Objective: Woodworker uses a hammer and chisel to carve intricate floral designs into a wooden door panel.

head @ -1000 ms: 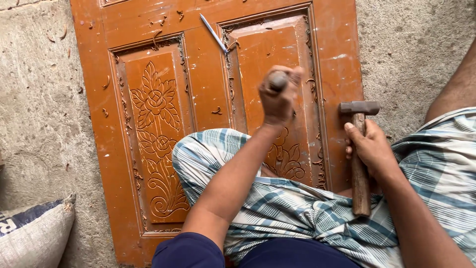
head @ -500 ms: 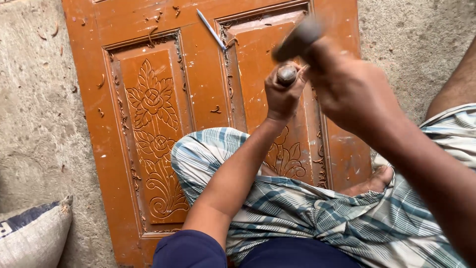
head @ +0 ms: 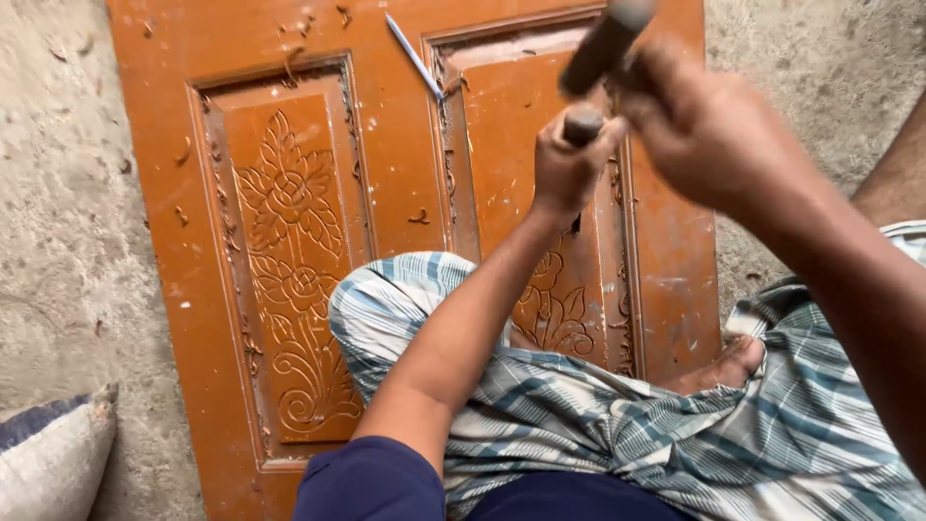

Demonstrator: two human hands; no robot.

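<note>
Chisel: upper centre of frame, over the right door panel; only the round wooden butt shows. Long axis runs roughly toward the camera, tip down to the wood, hidden by the fist.
Left hand: fingers wrapped tight round the chisel.
Hammer: top of frame, just above the chisel butt; dark handle slants from lower left to upper right, blurred.
Right hand: fingers closed round the hammer handle.
Door: orange-brown wood, flat on the floor, long axis up and down the frame; two recessed panels carved with flowers and leaves; chips scattered.
Pencil: lies diagonally at upper centre of the door.
Floor: rough grey concrete.
Cloth: checked, over the knees.
</note>
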